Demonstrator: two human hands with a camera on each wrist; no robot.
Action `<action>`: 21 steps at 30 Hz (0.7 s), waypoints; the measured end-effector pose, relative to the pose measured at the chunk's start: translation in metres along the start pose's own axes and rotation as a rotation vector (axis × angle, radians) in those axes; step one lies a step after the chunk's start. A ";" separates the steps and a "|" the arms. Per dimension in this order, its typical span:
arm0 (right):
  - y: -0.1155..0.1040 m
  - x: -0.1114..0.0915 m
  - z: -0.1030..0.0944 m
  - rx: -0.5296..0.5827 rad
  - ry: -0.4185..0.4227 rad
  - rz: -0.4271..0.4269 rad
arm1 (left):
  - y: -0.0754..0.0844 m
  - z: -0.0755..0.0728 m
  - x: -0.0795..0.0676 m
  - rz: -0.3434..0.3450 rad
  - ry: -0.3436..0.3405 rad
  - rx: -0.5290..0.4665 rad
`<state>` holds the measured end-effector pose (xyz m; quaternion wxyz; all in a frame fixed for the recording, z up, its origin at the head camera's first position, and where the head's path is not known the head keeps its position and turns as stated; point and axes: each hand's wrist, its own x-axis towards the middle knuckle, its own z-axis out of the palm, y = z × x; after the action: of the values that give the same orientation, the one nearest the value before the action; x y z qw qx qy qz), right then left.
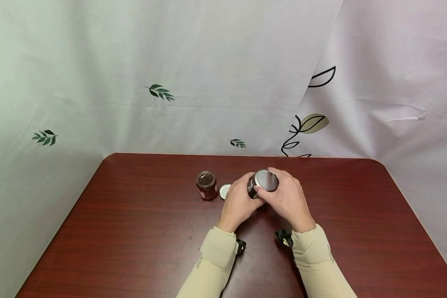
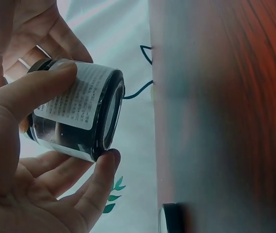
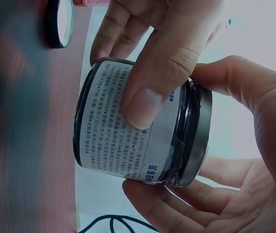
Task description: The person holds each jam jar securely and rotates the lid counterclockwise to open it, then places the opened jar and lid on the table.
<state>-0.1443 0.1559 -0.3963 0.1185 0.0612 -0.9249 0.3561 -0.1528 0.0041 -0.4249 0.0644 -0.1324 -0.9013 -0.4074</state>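
Two pale yellow sleeves [image 1: 216, 256] come nearest, entering from six o'clock, a small black device [image 1: 241, 247] at the left cuff and another [image 1: 284, 239] at the right. Beyond them is a dark lidded jar [image 1: 251, 187], held up off the table, somewhat tilted, its silver lid [image 1: 267, 181] facing the head camera and its base toward the tabletop. A white label [image 3: 113, 126] with rows of small print wraps its side.

The left hand [image 1: 241, 198] grips the jar's body, thumb pressed across the label and fingers curled round the opposite side. The right hand [image 1: 287, 198] grips the lid end, its thumb and fingers bent round from opposite sides.

At nine o'clock from the held jar, just past the left hand, a loose lid [image 1: 224, 191] lies pale side up, partly hidden by that hand. Farther out at nine o'clock, just beside that lid, an open jar [image 1: 207, 190] stands upright with dark contents. Everything is over a red-brown table [image 1: 141, 223]; toward twelve o'clock hangs a whitish curtain [image 1: 216, 49] printed with leaf sprigs.
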 end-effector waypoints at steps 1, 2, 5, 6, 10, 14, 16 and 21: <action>-0.001 0.000 0.000 0.002 0.004 0.001 | 0.000 -0.001 0.000 -0.004 0.002 0.003; -0.001 0.000 0.001 0.006 0.007 0.000 | 0.001 -0.001 0.000 -0.008 0.004 0.006; -0.003 0.000 0.001 0.015 0.018 -0.002 | 0.001 -0.003 -0.001 -0.012 0.009 0.011; -0.003 0.000 0.002 0.018 0.022 -0.002 | 0.001 -0.003 -0.001 -0.014 0.009 0.013; -0.004 0.000 0.003 0.023 0.040 -0.004 | 0.001 -0.004 -0.002 -0.018 0.017 0.011; -0.005 -0.001 0.004 0.025 0.052 -0.001 | 0.001 -0.003 -0.002 -0.020 0.028 0.013; -0.006 -0.001 0.004 0.026 0.055 0.000 | 0.001 -0.002 -0.002 -0.020 0.033 0.018; -0.007 -0.001 0.005 0.027 0.059 -0.002 | 0.002 -0.002 -0.002 -0.014 0.045 0.043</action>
<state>-0.1428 0.1473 -0.3957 0.1454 0.0531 -0.9159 0.3703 -0.1504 0.0039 -0.4229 0.0848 -0.1156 -0.9090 -0.3913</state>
